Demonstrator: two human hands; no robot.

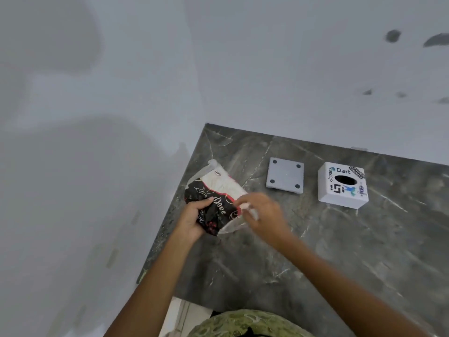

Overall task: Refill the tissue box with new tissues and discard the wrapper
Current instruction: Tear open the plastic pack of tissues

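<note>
A tissue pack [216,198] in a black, red and white plastic wrapper is held above the left part of the dark marble counter [340,251]. My left hand [194,217] grips its lower black end. My right hand [262,215] pinches the clear loose edge of the wrapper at the pack's near right corner. White tissues show through the upper part of the wrapper. A white cube tissue box [342,184] with stickers and an oval slot on top stands at the right. Its grey square base plate [285,175] with a dark dot at each corner lies between the box and the pack.
White walls meet at the counter's far left corner. The counter's left edge runs diagonally down past my left forearm. Green patterned clothing shows at the bottom centre.
</note>
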